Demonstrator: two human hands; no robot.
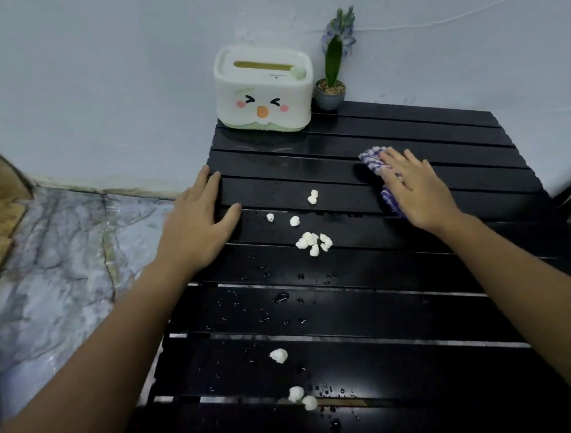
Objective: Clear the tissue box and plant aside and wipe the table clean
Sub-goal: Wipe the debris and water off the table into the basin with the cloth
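Right hand [415,189] presses flat (fingers spread) on the cloth [372,160]; left hand [197,223] rests flat on the table [421,308] edge.

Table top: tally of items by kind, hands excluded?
Tissue box: 1
Potted plant: 1
Purple and white cloth, under the right hand: 1
White fluffy bits: 15 or so; the middle cluster is too bunched for an exact count
Water droplets: scattered, not counted
Total: about 18 on the black slatted table
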